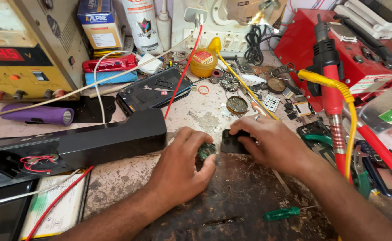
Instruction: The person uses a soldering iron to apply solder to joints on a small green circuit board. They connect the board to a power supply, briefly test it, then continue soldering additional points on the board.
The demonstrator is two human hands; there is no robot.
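Note:
My left hand [181, 167] rests on the worn workbench [205, 116] and pinches a small green circuit board [205, 151] between thumb and fingers. Right beside it, my right hand [272, 143], with a ring on one finger, presses down on a small black plastic part [232, 142] and grips it with its fingertips. The board and the black part almost touch. A long black speaker housing [79, 145] lies just left of my left hand, its open end showing red wires [37, 161].
A yellow bench power supply [21, 49] stands back left, a purple torch [37, 114] in front of it. An opened black phone [153, 89] lies centre back. A red rework station [356, 49] and hot-air handle [332, 85] stand right. A green screwdriver [280, 214] lies near.

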